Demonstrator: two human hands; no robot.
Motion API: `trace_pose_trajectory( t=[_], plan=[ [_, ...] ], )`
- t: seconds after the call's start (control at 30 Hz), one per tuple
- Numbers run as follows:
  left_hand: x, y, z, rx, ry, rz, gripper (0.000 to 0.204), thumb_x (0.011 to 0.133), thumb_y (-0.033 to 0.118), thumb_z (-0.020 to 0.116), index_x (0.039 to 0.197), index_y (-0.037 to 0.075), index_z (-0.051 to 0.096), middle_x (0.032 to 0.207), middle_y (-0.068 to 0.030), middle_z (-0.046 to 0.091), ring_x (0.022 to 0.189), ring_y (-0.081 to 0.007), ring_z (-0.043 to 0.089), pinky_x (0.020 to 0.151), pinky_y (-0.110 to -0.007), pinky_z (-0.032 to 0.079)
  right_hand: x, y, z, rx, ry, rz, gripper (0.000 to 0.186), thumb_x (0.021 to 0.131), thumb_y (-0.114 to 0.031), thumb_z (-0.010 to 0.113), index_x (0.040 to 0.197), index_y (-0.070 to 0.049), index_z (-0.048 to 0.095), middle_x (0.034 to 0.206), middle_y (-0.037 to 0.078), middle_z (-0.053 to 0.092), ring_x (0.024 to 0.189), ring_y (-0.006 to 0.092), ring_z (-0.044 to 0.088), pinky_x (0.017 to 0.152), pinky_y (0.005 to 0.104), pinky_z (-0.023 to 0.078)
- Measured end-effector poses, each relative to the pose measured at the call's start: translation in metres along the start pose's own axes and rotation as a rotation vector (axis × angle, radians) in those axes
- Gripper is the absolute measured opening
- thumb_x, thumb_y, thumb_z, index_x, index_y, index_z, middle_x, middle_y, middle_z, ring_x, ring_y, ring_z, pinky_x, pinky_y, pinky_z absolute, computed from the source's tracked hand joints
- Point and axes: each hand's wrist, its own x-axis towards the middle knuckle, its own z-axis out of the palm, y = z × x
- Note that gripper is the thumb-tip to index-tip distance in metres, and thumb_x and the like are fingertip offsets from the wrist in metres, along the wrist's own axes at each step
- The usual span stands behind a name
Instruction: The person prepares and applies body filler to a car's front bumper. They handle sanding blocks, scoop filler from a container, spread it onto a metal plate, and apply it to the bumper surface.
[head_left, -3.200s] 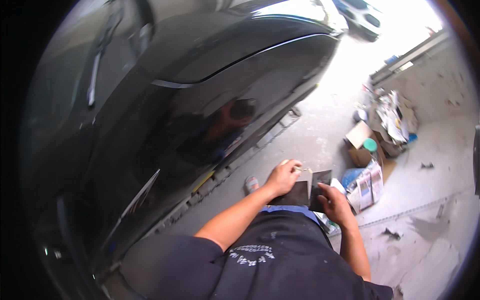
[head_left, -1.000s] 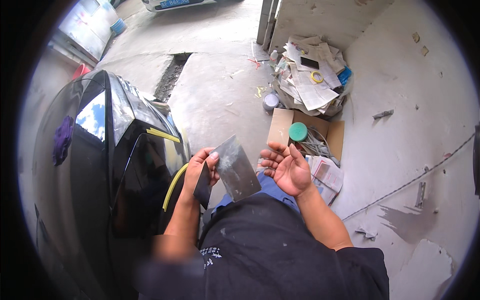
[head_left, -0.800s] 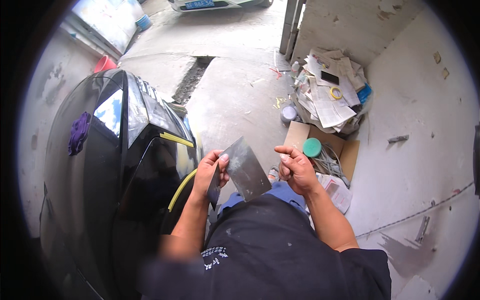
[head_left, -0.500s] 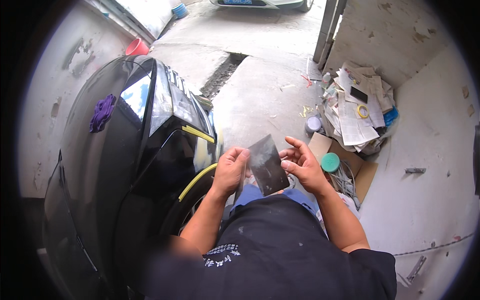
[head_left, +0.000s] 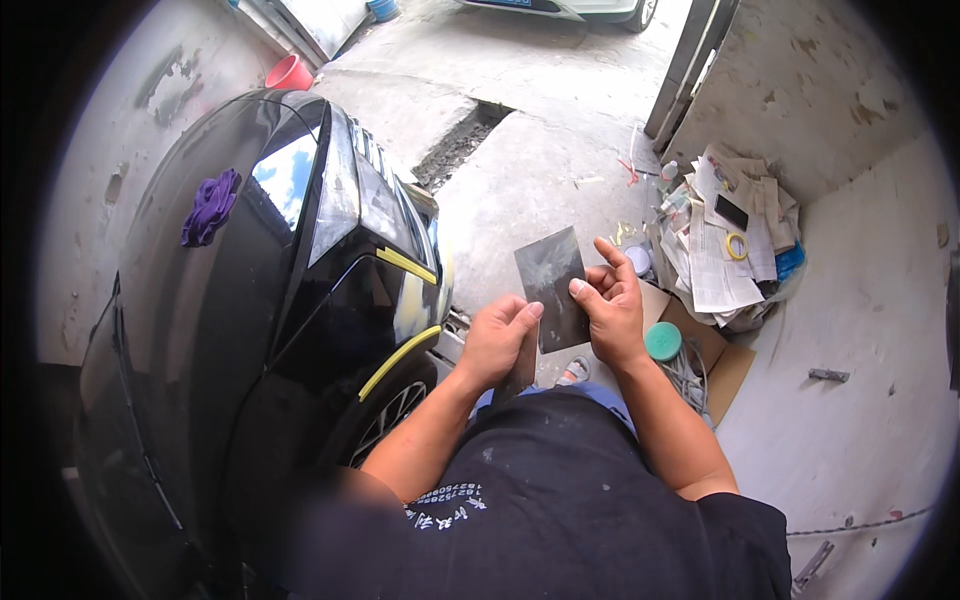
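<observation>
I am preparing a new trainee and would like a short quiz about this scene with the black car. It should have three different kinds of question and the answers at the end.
1. Multiple choice: the cloth on the car is: A) red, B) purple, C) green.
2. True or false: the phone and the tape roll both lie on the papers.
3. Counting: how many dark plates are being held, and where?

Key: 1. B. 2. True. 3. Two: one in the left hand, one in the right hand.
</observation>
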Motion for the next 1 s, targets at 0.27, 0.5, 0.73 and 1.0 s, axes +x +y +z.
trace_pose_trajectory(
  t=[0.27,0.5,0.73,1.0],
  plan=[
    [0.007,0.009,-0.015,0.229,-0.148,-0.061,0.017,0.095,0.02,0.058,0.087,0.005,0.058,0.072,-0.0012,0.06,0.055,-0.0063,0.051,0.051,-0.021,0.042,0.026,-0.002,0.007,0.047,0.113,0.02,0.058,0.086,-0.001,0.063,0.137,0.001,0.036,0.093,0.003,0.057,0.082,0.0078,0.054,0.076,0.0213,0.046],
    [0.022,0.021,-0.015,0.063,-0.17,-0.027,0.019,0.096,0.02,0.057,0.1,0.002,0.056,0.085,-0.0036,0.061,0.071,-0.0081,0.054,0.065,-0.024,0.046,0.032,-0.001,0.006,0.018,0.043,0.003,0.061,0.085,0.0,0.065,0.138,0.001,0.034,0.094,0.004,0.056,0.084,0.008,0.054,0.077,0.0216,0.046],
    [0.03,0.021,-0.002,-0.07,0.0,0.044,0.01,0.096,0.014,0.056,0.092,0.006,0.053,0.072,0.0018,0.055,0.056,-0.0043,0.051,0.051,-0.019,0.046,0.01,0.009,-0.004,-0.038,-0.103,0.088,0.069,0.086,0.001,0.064,0.143,0.0,0.025,0.098,0.011,0.061,0.084,0.0122,0.061,0.069,0.0257,0.053],
    [0.041,-0.004,-0.011,-0.143,0.186,0.064,0.017,0.094,0.017,0.06,0.09,0.008,0.045,0.069,-0.0009,0.055,0.049,-0.0091,0.055,0.037,-0.02,0.038,-0.019,0.012,-0.023,-0.224,0.018,0.079,0.073,0.083,0.004,0.064,0.144,-0.005,0.025,0.103,0.009,0.059,0.086,0.0139,0.061,0.076,0.0291,0.052]
  ],
)
